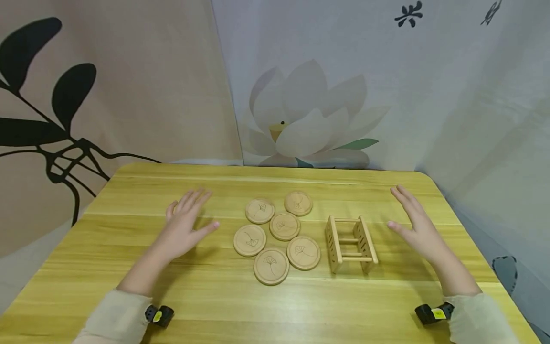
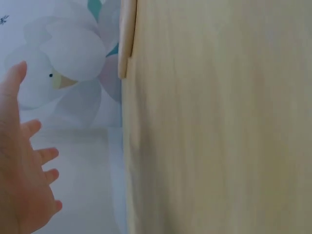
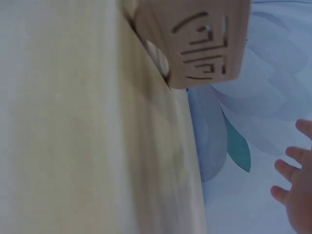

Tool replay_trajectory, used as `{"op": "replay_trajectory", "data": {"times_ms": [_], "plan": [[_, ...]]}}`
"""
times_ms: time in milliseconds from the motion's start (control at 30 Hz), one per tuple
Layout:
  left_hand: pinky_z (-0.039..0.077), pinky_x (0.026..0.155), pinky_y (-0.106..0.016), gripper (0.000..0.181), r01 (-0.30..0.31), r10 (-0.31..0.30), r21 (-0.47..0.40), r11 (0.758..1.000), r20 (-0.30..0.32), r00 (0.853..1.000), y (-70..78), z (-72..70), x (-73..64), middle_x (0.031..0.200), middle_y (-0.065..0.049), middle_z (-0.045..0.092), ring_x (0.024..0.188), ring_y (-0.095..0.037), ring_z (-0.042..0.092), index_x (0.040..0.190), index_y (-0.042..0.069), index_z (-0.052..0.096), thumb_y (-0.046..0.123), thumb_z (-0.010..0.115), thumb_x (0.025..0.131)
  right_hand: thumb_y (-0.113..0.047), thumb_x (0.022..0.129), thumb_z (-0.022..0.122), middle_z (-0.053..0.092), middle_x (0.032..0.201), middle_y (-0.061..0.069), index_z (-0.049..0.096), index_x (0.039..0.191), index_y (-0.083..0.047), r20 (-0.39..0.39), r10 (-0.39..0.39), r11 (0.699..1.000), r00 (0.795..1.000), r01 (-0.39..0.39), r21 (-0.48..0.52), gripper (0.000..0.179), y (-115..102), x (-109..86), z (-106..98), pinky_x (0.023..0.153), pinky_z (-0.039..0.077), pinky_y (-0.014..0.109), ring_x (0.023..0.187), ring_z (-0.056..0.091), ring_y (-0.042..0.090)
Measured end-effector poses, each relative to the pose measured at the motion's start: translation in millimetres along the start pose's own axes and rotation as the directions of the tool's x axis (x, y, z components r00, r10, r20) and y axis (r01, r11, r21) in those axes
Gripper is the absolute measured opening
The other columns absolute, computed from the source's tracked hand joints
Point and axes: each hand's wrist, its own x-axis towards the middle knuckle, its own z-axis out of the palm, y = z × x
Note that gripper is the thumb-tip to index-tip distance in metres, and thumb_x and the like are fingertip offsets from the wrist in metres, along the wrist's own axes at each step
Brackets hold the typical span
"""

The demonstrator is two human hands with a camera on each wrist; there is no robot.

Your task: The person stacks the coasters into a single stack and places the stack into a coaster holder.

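Note:
Several round wooden coasters (image 1: pixel 271 266) with engraved ginkgo leaves lie flat in a loose group at mid-table. To their right stands a small wooden rack (image 1: pixel 352 259) with crossbars; its side panel (image 3: pixel 204 46) with cut-out slots shows in the right wrist view. My left hand (image 1: pixel 185 229) is held above the table left of the coasters, fingers spread, holding nothing. My right hand (image 1: pixel 417 229) hovers to the right of the rack, thumb apart from the fingers, also holding nothing. Neither hand touches a coaster or the rack.
The wooden table (image 1: pixel 206 306) has rounded back corners. Behind it hangs a pale cloth backdrop (image 1: pixel 318 114) printed with a flower and dark leaves. A black wrist camera (image 1: pixel 160 316) is strapped at the left cuff and another (image 1: pixel 434 314) at the right.

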Motion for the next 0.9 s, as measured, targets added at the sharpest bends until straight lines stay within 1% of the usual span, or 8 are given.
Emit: {"op": "replay_trajectory", "data": {"times_ms": [133,267,333,400,500,600,667,900], "plan": [[0.003,0.104,-0.067,0.076,-0.003,0.004,-0.062,0.998,0.008,1.000,2.7,6.4,-0.6,0.155,-0.018,0.020,0.139,-0.044,0.013,0.153,0.013,0.022,0.040,0.060,0.093,-0.013,0.091,0.064,0.012,0.158,0.010,0.022,0.154,-0.019,0.009,-0.031,0.996,0.999,0.030,0.082,0.075,2.4,-4.1,10.2,0.094,0.010,0.078,0.138,0.010,0.046],[0.006,0.103,-0.068,0.076,-0.001,0.004,-0.120,0.993,0.023,1.000,5.0,12.7,1.0,0.154,-0.016,0.021,0.139,-0.042,0.015,0.153,0.013,0.021,0.038,0.061,0.093,-0.016,0.092,0.065,0.016,0.157,0.009,0.026,0.152,-0.014,0.005,-0.065,0.987,0.998,0.063,0.151,0.072,4.3,-8.1,19.5,0.097,0.009,0.077,0.140,0.012,0.036],[0.007,0.103,-0.068,0.075,0.001,0.005,-0.156,0.988,0.037,0.999,5.4,17.0,1.3,0.154,-0.017,0.023,0.139,-0.041,0.016,0.153,0.013,0.022,0.035,0.062,0.093,-0.018,0.092,0.065,0.019,0.156,0.011,0.026,0.152,-0.010,0.006,-0.095,0.980,0.995,0.093,0.174,0.071,4.4,-9.4,23.5,0.108,0.012,0.063,0.141,0.014,0.026],[0.007,0.104,-0.068,0.076,0.019,-0.007,-0.199,0.980,0.062,0.998,5.3,21.9,0.8,0.154,-0.017,0.023,0.139,-0.041,0.017,0.153,0.012,0.022,0.032,0.063,0.093,-0.022,0.092,0.065,0.021,0.155,0.013,0.027,0.151,-0.008,0.014,-0.131,0.972,0.991,0.126,0.197,0.071,3.7,-9.9,26.9,0.113,0.015,0.044,0.140,0.017,0.017],[0.011,0.104,-0.069,0.076,0.053,-0.023,-0.289,0.956,0.107,0.994,5.3,29.6,-0.7,0.153,-0.018,0.024,0.139,-0.041,0.018,0.153,0.012,0.023,0.030,0.065,0.092,-0.026,0.092,0.065,0.023,0.154,0.016,0.026,0.151,-0.005,0.033,-0.180,0.957,0.983,0.167,0.236,0.073,3.6,-10.8,30.9,0.107,0.018,0.018,0.138,0.022,0.010],[0.017,0.104,-0.067,0.077,0.086,-0.030,-0.383,0.920,0.149,0.988,5.1,36.9,-2.8,0.153,-0.015,0.026,0.138,-0.040,0.020,0.152,0.013,0.024,0.030,0.067,0.091,-0.032,0.092,0.064,0.023,0.154,0.014,0.026,0.151,-0.006,0.060,-0.189,0.940,0.980,0.162,0.300,0.076,5.3,-11.9,34.9,0.106,0.020,0.017,0.137,0.023,0.011],[0.019,0.105,-0.064,0.077,0.087,-0.017,-0.428,0.900,0.165,0.986,4.8,41.5,-3.5,0.153,-0.013,0.027,0.138,-0.038,0.021,0.152,0.013,0.026,0.031,0.068,0.090,-0.037,0.092,0.064,0.024,0.154,0.012,0.025,0.151,-0.006,0.075,-0.184,0.929,0.980,0.148,0.340,0.078,7.6,-12.9,37.4,0.106,0.021,0.017,0.137,0.024,0.012],[0.019,0.106,-0.062,0.078,0.093,0.004,-0.477,0.874,0.198,0.980,4.1,51.6,-4.5,0.152,-0.013,0.030,0.138,-0.038,0.024,0.149,0.014,0.033,0.032,0.073,0.085,-0.048,0.087,0.065,0.022,0.153,0.021,0.023,0.151,-0.002,0.113,-0.199,0.880,0.974,0.126,0.458,0.090,14.0,-15.9,43.9,0.107,0.022,0.020,0.138,0.027,0.016]]}}
